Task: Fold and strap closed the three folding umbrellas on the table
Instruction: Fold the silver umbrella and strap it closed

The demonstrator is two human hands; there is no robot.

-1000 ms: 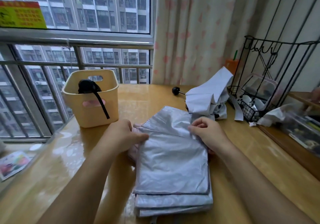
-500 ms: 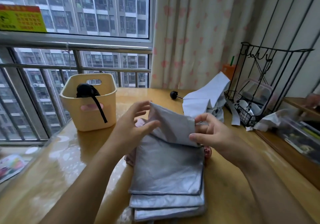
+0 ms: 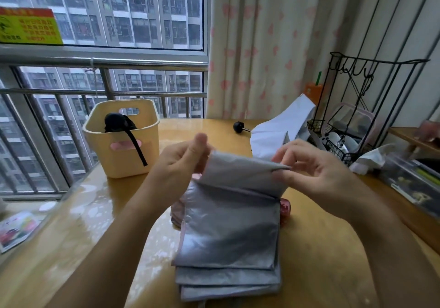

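While its thin canopy lies pleated flat in the middle of the worktop (image 3: 321,248), the silver umbrella (image 3: 228,226) has its top panel lifted at the far end, pinched at one corner by the left grip (image 3: 185,162) and at the other by the right grip (image 3: 316,172). The fabric looks light, limp and slick, apt to slip its folds; the stiffer rib edges seem the surest hold. A white umbrella (image 3: 281,129) lies loose behind.

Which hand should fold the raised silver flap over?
Right, likely: the right hand pinches the top corner of the silver flap; the left hand holds the other edge, fingers hidden behind it.
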